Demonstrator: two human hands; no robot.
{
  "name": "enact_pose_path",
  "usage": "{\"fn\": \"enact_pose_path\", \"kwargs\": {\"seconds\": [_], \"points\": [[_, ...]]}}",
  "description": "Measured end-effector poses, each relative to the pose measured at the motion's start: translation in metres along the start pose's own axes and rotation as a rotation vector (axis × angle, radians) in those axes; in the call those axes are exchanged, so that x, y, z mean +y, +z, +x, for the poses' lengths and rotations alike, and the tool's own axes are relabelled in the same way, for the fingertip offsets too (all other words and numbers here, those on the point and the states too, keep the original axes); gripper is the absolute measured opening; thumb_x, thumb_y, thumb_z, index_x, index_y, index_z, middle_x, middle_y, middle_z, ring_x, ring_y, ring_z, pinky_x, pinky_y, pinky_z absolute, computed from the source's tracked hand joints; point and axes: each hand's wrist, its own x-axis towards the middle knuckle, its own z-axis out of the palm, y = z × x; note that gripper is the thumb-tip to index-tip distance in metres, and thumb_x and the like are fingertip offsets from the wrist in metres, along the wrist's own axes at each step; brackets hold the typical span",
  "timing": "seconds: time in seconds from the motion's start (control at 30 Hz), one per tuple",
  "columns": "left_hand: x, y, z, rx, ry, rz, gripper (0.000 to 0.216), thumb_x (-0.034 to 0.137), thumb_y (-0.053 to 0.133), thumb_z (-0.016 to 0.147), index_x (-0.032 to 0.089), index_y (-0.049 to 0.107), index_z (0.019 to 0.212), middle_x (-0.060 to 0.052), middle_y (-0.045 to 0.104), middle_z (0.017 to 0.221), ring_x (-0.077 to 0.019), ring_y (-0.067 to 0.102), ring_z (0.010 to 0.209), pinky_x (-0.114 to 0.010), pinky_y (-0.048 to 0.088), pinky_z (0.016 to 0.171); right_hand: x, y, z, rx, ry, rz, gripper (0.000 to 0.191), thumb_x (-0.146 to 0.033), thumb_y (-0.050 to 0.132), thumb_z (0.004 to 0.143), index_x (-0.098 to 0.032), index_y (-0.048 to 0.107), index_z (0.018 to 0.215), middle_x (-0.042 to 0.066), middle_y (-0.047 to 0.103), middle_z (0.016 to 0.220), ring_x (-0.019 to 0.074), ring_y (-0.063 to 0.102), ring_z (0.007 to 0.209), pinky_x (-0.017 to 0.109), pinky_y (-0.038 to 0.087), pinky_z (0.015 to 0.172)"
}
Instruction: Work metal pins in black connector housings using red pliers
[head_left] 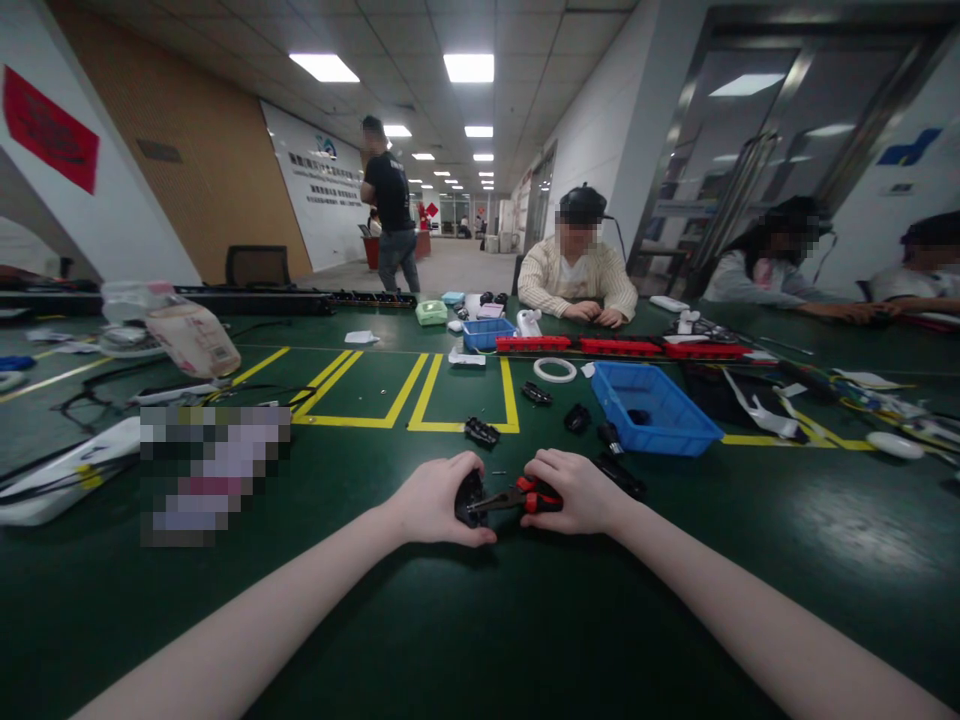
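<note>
My left hand (442, 500) is closed around a small black plastic part (468, 496), partly hidden by the fingers. In my right hand (574, 492) are needle-nose pliers (501, 499) with red and black handles, their jaws reaching to the black part. Whether the jaws grip anything there I cannot tell. Just beyond my hands a thin metal piece (493, 472) lies on the green table. Similar black parts lie further off, one a ribbed black piece (481, 432), another a black piece (536, 393). A dark object (621, 476) rests behind my right hand.
A blue bin (652, 408) stands right of centre with a dark piece inside. Beyond it runs a red strip (622, 347). At left are a tilted bottle (193, 335) and a white device (71, 470) with cables. A person (576, 265) sits opposite; others sit at right.
</note>
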Motion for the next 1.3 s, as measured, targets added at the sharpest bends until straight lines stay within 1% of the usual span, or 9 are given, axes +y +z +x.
{"fn": "enact_pose_path", "kwargs": {"seconds": [0.1, 0.3, 0.47, 0.73, 0.87, 0.97, 1.1, 1.3], "points": [[0.0, 0.0, -0.0003, -0.012, -0.015, -0.005, 0.059, 0.058, 0.072, 0.062, 0.018, 0.049, 0.1, -0.004, 0.063, 0.09, -0.0225, 0.06, 0.076, -0.029, 0.043, 0.063, 0.0014, 0.0017, 0.0003, -0.007, 0.0, 0.001, 0.044, -0.055, 0.065, 0.074, -0.017, 0.056, 0.094, 0.007, 0.061, 0.086, 0.0198, 0.056, 0.075, 0.031, 0.042, 0.063], [-0.0003, -0.0012, -0.0016, -0.023, -0.016, -0.058, 0.069, 0.057, 0.072, 0.064, 0.019, 0.045, 0.115, -0.006, 0.064, 0.1, -0.0249, 0.063, 0.085, -0.032, 0.047, 0.071, 0.0023, 0.0015, -0.0006, -0.008, -0.001, 0.006, 0.043, -0.055, 0.063, 0.076, -0.017, 0.056, 0.095, 0.008, 0.061, 0.086, 0.0202, 0.057, 0.075, 0.032, 0.042, 0.063], [-0.0017, -0.0007, -0.0011, -0.012, 0.027, -0.037, 0.064, 0.059, 0.071, 0.064, 0.019, 0.048, 0.108, -0.005, 0.063, 0.098, -0.0231, 0.062, 0.081, -0.031, 0.046, 0.069, 0.0021, 0.0014, -0.0017, -0.002, -0.013, 0.008, 0.048, -0.054, 0.062, 0.077, -0.015, 0.055, 0.105, 0.01, 0.062, 0.093, 0.0222, 0.058, 0.081, 0.034, 0.044, 0.068], [-0.004, 0.0013, -0.002, 0.021, 0.08, 0.027, 0.061, 0.06, 0.068, 0.067, 0.02, 0.05, 0.109, -0.004, 0.06, 0.098, -0.0206, 0.06, 0.078, -0.029, 0.046, 0.066, 0.0014, 0.0002, -0.0008, -0.013, -0.002, 0.015, 0.044, -0.053, 0.063, 0.078, -0.016, 0.055, 0.101, 0.01, 0.062, 0.092, 0.0217, 0.058, 0.079, 0.034, 0.045, 0.067], [-0.002, -0.0003, -0.0022, 0.013, 0.054, 0.004, 0.061, 0.059, 0.069, 0.068, 0.02, 0.049, 0.111, -0.005, 0.062, 0.102, -0.0222, 0.062, 0.082, -0.031, 0.047, 0.069, 0.0, -0.0016, -0.0006, -0.018, 0.018, 0.031, 0.044, -0.05, 0.064, 0.076, -0.015, 0.054, 0.102, 0.01, 0.063, 0.091, 0.0224, 0.059, 0.079, 0.034, 0.045, 0.067], [-0.0002, -0.0009, -0.0021, 0.009, 0.016, -0.016, 0.066, 0.057, 0.07, 0.068, 0.02, 0.046, 0.116, -0.006, 0.063, 0.105, -0.0247, 0.063, 0.087, -0.033, 0.049, 0.073, -0.0009, -0.0025, -0.0001, -0.021, 0.047, 0.054, 0.044, -0.048, 0.067, 0.074, -0.016, 0.052, 0.102, 0.01, 0.064, 0.091, 0.0215, 0.06, 0.078, 0.033, 0.046, 0.066], [0.0007, -0.0009, -0.0019, -0.002, -0.021, -0.026, 0.07, 0.056, 0.07, 0.067, 0.019, 0.044, 0.12, -0.007, 0.065, 0.103, -0.0266, 0.065, 0.089, -0.034, 0.049, 0.074, -0.0016, -0.0028, 0.0007, -0.028, 0.089, 0.076, 0.042, -0.045, 0.069, 0.072, -0.017, 0.051, 0.098, 0.008, 0.064, 0.087, 0.0203, 0.06, 0.075, 0.032, 0.046, 0.065], [-0.0002, -0.0014, -0.003, 0.013, 0.017, 0.009, 0.065, 0.057, 0.068, 0.069, 0.02, 0.046, 0.117, -0.006, 0.064, 0.103, -0.0248, 0.065, 0.085, -0.032, 0.049, 0.071, -0.0016, -0.0031, -0.0002, -0.024, 0.107, 0.085, 0.042, -0.044, 0.069, 0.071, -0.018, 0.05, 0.098, 0.008, 0.064, 0.088, 0.02, 0.06, 0.073, 0.031, 0.046, 0.063]]}}
